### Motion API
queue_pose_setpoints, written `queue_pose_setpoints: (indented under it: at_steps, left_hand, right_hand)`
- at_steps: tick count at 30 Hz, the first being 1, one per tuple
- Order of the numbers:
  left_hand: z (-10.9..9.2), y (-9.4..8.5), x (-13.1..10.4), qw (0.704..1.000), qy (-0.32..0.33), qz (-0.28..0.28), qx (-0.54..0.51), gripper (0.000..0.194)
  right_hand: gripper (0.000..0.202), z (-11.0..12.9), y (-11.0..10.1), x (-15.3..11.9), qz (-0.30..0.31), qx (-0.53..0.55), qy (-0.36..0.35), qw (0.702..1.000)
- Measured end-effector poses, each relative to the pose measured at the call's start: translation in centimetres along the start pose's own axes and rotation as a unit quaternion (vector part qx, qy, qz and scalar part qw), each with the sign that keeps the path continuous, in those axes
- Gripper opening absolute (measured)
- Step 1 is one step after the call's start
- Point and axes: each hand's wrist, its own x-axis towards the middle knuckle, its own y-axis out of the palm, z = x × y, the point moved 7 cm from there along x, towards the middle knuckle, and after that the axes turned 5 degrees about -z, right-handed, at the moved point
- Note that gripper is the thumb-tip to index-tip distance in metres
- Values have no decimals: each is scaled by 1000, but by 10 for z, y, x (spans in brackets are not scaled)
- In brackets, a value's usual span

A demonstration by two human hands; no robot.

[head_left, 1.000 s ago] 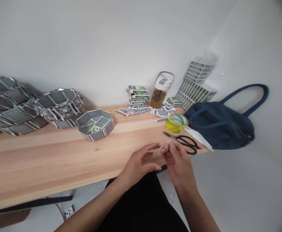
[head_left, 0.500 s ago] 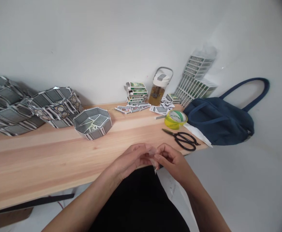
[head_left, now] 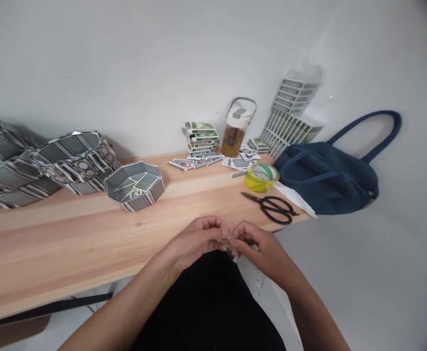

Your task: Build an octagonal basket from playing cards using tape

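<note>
Just over the table's front edge, my left hand [head_left: 200, 242] and my right hand [head_left: 261, 249] meet. Between their fingertips is a small crumpled piece of clear plastic film [head_left: 230, 250], pinched from both sides. Its lower end hangs in front of my black clothing. Beyond my right hand lie black-handled scissors [head_left: 274, 199] with the blades pointing left. Behind them sits a roll of yellow tape [head_left: 253, 183] with a green-and-white core. An octagonal tray made of playing cards [head_left: 148, 199], with loose cards inside, rests up and left of my left hand.
Taller card-built containers [head_left: 83, 168] stand at the left. Along the wall are stacked card boxes [head_left: 203, 138], a bottle of amber liquid [head_left: 233, 139], loose cards [head_left: 194, 162] and a tall pile of wrapped card packs [head_left: 290, 122]. A blue bag [head_left: 334, 180] occupies the right end of the wooden table [head_left: 70, 239].
The view has shifted slightly, so the table things appear a little further left. My fingertips have moved closer together on the film, which is more bunched up.
</note>
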Motion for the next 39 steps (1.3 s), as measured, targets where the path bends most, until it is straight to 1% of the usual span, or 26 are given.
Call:
queue_pose_setpoints:
  at_steps: [5, 9, 11, 13, 14, 15, 19, 21, 24, 26, 29, 35, 37, 39]
  left_hand:
    - [0, 0, 0, 1000, 10, -9, -19, 25]
    - [-1, 0, -2, 999, 10, -13, -33, 28]
    - [-2, 0, -2, 999, 13, -7, -38, 28]
    - [-3, -2, -1, 999, 16, -7, -40, 29]
    - [-3, -4, 0, 999, 19, -11, -37, 29]
    - [-4, -6, 0, 999, 23, -15, -33, 28]
    - [-5, -9, 0, 999, 44, -27, -11, 27]
    - [-5, -9, -1, 998, 47, -30, -5, 28]
    - [-6, -8, -1, 998, 59, -30, -3, 28]
    - [-9, -9, -1, 997, 74, -33, -8, 27]
    - [-12, -13, 0, 996, 82, -44, -14, 27]
    - [-8, -18, 2, 995, 67, -64, -31, 29]
    - [-8, -19, 2, 995, 65, -72, -36, 28]
    - [-8, -21, 2, 994, 63, -74, -39, 26]
  right_hand:
    - [23, -7, -2, 0, 23, -26, -3, 999]
    - [34, -11, 1, -1, 44, 12, -28, 999]
    - [42, -13, 1, -3, 36, 24, -38, 998]
    - [52, -16, -1, -4, 21, 26, -34, 999]
    - [54, -17, -2, -5, 17, 29, -28, 999]
    - [52, -19, -2, -5, 16, 35, -20, 999]
    - [28, -24, 1, -7, 18, 69, 12, 997]
    - [25, -25, 1, -7, 5, 77, 24, 997]
    - [26, -26, -2, -7, -10, 73, 30, 997]
    - [27, -29, -7, -7, -18, 68, 33, 997]
    - [29, -32, -21, -7, -44, 41, 34, 998]
    - [31, -34, -44, -6, -88, -85, 14, 992]
    - [29, -36, -57, -3, -136, -146, 1, 980]
    - [25, -38, -75, 0, -207, -211, -24, 955]
